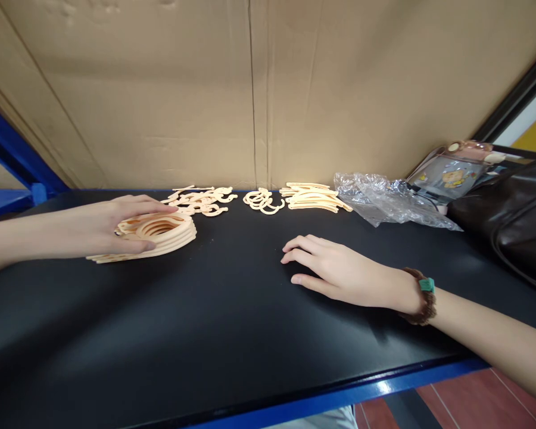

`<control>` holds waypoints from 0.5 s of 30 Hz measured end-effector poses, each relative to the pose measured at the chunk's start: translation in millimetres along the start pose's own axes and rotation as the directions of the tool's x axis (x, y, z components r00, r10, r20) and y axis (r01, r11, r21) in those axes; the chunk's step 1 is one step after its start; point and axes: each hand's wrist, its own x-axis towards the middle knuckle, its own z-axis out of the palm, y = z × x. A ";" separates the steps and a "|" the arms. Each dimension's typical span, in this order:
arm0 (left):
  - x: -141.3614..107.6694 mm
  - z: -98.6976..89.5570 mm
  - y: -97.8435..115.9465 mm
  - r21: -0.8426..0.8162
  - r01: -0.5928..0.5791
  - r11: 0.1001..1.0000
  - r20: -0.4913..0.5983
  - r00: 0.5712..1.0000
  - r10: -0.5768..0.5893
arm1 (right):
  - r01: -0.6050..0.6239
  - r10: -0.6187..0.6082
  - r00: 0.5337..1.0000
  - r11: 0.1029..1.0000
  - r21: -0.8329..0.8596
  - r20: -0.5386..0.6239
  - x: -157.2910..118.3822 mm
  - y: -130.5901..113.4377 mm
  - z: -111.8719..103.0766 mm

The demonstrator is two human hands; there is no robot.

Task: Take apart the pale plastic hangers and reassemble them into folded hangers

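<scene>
My left hand lies over a stack of cream-coloured curved pieces with a large oval opening, at the left of the black table. Its fingers stretch along the far side of the stack and its thumb along the near side, apart from each other. The palm covers the stack's left part. My right hand hovers or rests just over the tabletop, right of centre, with fingers spread and nothing in them. A brown band with a green bead circles that wrist.
Along the back lie a heap of cream hook-like pieces, several cream curved hooks and a pile of cream strips. Clear plastic bags and a dark brown leather bag are at right. A cardboard wall stands behind.
</scene>
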 end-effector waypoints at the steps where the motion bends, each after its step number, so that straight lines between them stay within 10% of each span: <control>1: -0.1 0.0 -0.1 -0.002 -0.007 1.000 0.004 1.000 0.007 | 0.001 -0.001 1.000 1.000 0.001 0.002 0.0 -0.1 -0.1; 9: -3.4 1.5 7.8 0.030 0.059 0.998 -0.036 0.998 -0.057 | 0.003 -0.003 1.000 1.000 0.000 0.001 0.0 -0.4 -1.0; 15: 3.6 -3.1 50.5 0.185 -0.099 0.978 -0.258 0.955 0.145 | -0.003 0.003 1.000 1.000 0.006 -0.003 -0.7 -0.7 -0.8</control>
